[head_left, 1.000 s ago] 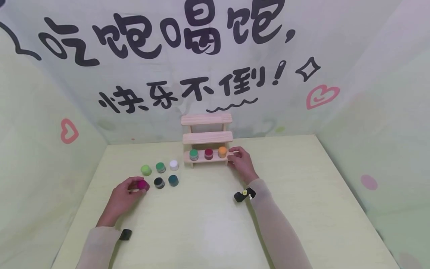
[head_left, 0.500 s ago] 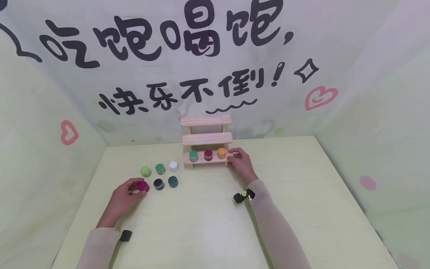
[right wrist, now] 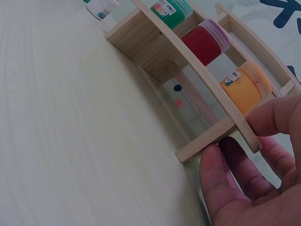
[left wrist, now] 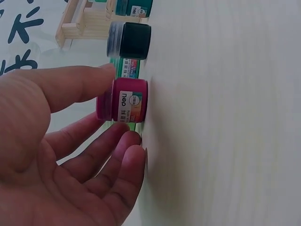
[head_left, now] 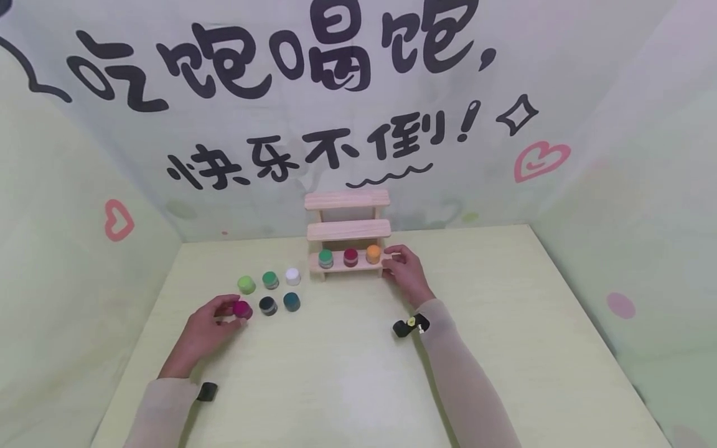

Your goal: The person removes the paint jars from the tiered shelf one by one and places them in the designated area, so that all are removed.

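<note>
My left hand (head_left: 208, 326) pinches a magenta paint jar (left wrist: 126, 100) by its lid end, thumb on one side and a finger on the other. The jar stands on the table at the left. A wooden three-step stand (head_left: 348, 230) is at the back. On its bottom step sit a green paint jar (right wrist: 170, 13), a red paint jar (right wrist: 204, 42) and an orange paint jar (right wrist: 245, 87) in a row. My right hand (head_left: 410, 274) grips the right end of that step, thumb above beside the orange jar, fingertips below against the leg.
Beside the magenta jar stand a black jar (head_left: 267, 305) and a teal jar (head_left: 291, 302). Behind them are a light green jar (head_left: 246, 285), a green jar (head_left: 271, 280) and a white jar (head_left: 293, 276). A printed cloth (head_left: 269, 211) hangs behind the stand.
Both hands keep their holds, and the jars and stand stay put. Only the head view shifts slightly.
</note>
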The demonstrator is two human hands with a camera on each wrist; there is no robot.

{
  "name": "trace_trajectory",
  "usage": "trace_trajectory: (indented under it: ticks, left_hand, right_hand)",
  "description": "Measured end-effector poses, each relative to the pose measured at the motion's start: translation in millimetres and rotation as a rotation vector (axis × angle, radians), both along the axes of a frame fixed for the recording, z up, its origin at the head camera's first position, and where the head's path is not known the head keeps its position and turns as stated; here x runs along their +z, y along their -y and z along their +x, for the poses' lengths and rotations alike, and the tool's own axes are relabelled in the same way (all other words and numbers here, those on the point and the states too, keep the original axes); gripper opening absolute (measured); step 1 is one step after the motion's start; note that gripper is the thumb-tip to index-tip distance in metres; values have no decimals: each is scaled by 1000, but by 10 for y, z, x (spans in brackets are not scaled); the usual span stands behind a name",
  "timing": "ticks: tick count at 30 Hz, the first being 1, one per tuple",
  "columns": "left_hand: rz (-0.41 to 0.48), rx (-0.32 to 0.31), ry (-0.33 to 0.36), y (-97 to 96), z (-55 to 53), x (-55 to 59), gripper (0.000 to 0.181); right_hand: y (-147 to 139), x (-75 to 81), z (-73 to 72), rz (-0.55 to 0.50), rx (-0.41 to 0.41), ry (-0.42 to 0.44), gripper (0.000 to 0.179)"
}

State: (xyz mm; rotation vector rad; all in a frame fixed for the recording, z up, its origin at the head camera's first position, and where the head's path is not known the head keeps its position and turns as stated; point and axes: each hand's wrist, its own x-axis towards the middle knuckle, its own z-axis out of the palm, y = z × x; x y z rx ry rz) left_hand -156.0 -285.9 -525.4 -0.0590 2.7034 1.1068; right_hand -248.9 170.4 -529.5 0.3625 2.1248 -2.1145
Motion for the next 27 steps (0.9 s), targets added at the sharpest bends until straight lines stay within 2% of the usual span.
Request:
trace_trajectory:
  ticks: [12,20,24,27]
  left_hand:
    - [8,-18,-29,-3,6,47,66]
    - [-21,0,-27,-77,0,180,74]
    - [-28,8,-87,-154,-25,276,75]
    - [-24,7,-161,-242,-66,321,70]
  right_hand:
    - [11,10,-6,-9,0,-2,27]
    - [16,2,-14,-10,8,10,27]
    - [14,8,-11,-9,7,7,27]
    - [10,9,-12,-12,6,4,27]
